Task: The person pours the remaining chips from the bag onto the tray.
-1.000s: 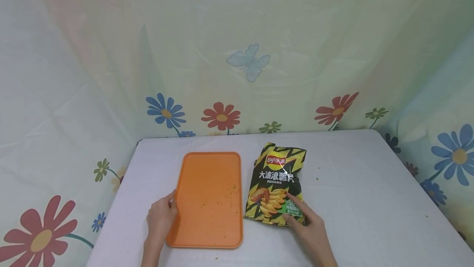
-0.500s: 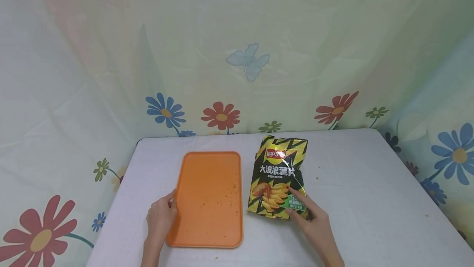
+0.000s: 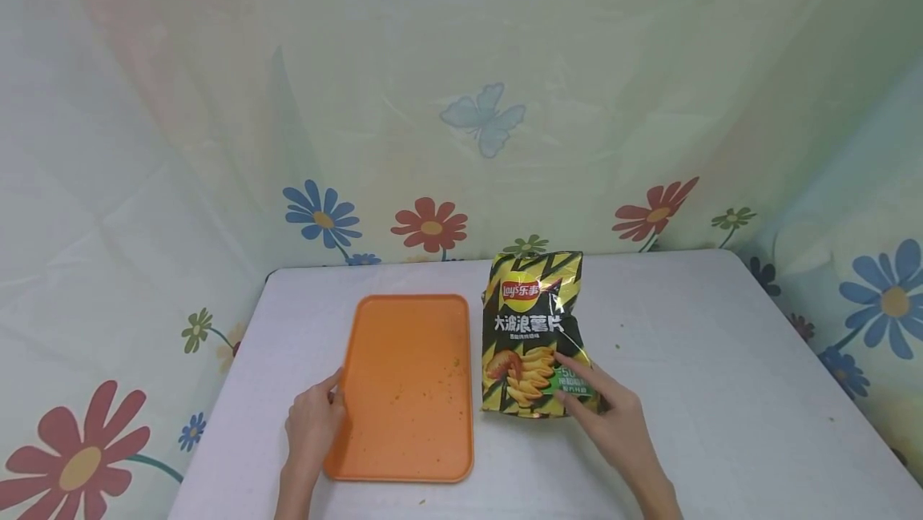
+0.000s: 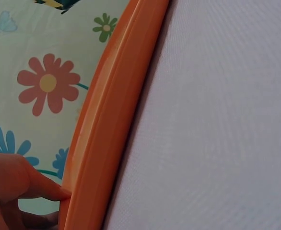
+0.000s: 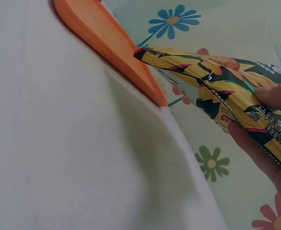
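The left hand point(image 3: 313, 420) is gripping the orange tray point(image 3: 392, 344) at its left rim; in the left wrist view, the thumb or a finger is pressing against the rim's upper edge. The right hand point(image 3: 613, 420) is pinching the chip bag point(image 3: 530, 336) near its lower right corner, with one digit bearing on the printed front and another supporting the underside, as the right wrist view is showing. The bag is hanging clear of the table surface, to the right of the tray and apart from it; a soft shadow point(image 5: 147, 139) is lying on the white table cover point(image 3: 721, 360) beneath. The bag is presenting its black, yellow and green front to the head camera, with the red Lay's logo uppermost, and its top edge is overlapping the rear edge of the table. The tray is lying flat on the cover, its long sides running front to rear. Small crumbs point(image 3: 457, 363) are dotting the tray, mostly toward its right side. Beyond the table, a pale backdrop point(image 3: 620, 87) is displaying printed flowers and a blue butterfly.
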Demonstrator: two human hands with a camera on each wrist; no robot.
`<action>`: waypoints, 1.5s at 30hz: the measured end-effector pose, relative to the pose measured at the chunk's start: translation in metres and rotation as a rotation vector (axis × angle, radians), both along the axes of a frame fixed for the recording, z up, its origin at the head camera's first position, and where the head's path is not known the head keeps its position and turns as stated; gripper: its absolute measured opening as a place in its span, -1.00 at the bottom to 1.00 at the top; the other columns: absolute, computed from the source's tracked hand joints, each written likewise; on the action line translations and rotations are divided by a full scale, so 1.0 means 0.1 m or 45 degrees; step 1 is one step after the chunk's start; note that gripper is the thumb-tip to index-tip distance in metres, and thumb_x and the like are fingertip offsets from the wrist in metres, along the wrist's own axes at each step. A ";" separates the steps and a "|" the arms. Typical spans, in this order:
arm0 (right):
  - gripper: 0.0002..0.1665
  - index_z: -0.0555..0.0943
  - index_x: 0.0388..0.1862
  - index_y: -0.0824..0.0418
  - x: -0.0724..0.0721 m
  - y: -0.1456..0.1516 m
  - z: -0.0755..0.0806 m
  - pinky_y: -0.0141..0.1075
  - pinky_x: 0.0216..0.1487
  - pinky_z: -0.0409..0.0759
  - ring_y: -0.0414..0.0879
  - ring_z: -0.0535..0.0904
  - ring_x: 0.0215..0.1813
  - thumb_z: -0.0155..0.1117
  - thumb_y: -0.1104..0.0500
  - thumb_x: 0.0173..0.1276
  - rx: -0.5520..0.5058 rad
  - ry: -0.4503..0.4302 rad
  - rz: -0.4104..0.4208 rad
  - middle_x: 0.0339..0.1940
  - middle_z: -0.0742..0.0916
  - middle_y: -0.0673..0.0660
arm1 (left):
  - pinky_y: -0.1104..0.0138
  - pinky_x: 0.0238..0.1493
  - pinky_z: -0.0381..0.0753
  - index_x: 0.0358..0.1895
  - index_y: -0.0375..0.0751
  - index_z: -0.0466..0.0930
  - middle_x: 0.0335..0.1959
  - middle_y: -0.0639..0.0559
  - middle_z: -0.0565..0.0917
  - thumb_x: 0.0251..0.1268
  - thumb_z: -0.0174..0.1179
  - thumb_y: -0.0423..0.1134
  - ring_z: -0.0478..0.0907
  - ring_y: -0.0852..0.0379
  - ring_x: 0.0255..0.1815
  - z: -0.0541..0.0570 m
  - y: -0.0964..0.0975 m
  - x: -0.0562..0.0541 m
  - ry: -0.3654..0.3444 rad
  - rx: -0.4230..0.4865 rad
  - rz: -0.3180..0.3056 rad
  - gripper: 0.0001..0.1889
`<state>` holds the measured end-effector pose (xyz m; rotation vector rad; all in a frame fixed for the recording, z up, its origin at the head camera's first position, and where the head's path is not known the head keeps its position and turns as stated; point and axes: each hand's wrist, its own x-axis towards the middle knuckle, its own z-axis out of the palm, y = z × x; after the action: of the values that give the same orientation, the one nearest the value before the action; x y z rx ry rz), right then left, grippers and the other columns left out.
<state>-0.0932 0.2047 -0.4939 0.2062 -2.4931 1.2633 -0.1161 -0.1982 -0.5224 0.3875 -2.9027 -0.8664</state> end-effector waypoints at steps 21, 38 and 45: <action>-0.26 0.71 0.23 0.08 -0.14 -0.07 0.36 -0.38 -0.29 0.65 0.23 0.72 0.12 0.58 0.49 0.03 0.275 0.177 0.212 0.31 0.65 0.33 | 0.37 -0.68 0.20 0.31 -0.34 0.58 -0.70 0.09 0.38 0.37 0.15 -0.44 0.20 0.22 -0.73 -0.01 -0.01 0.02 -0.017 0.012 0.000 -0.56; -0.26 0.71 0.23 -0.02 -0.26 -0.12 0.63 -0.17 -0.06 0.74 0.16 0.70 0.20 0.58 0.46 0.06 0.492 0.254 0.435 0.38 0.63 0.20 | 0.40 -0.70 0.18 0.32 -0.35 0.57 -0.72 0.11 0.36 0.38 0.14 -0.45 0.18 0.23 -0.75 0.00 0.00 -0.01 -0.015 0.017 -0.013 -0.55; -0.35 0.72 0.21 0.04 -0.33 -0.14 0.81 -0.37 -0.25 0.70 -0.08 0.74 -0.09 0.57 0.40 0.12 0.622 0.286 0.555 0.39 0.62 0.19 | 0.39 -0.69 0.20 0.32 -0.35 0.58 -0.71 0.09 0.38 0.38 0.14 -0.45 0.19 0.23 -0.75 0.00 0.00 0.00 -0.022 0.023 -0.008 -0.56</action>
<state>-0.1260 0.1905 -0.4125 0.9941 -2.5881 0.6812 -0.1164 -0.1978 -0.5219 0.3890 -2.9153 -0.8948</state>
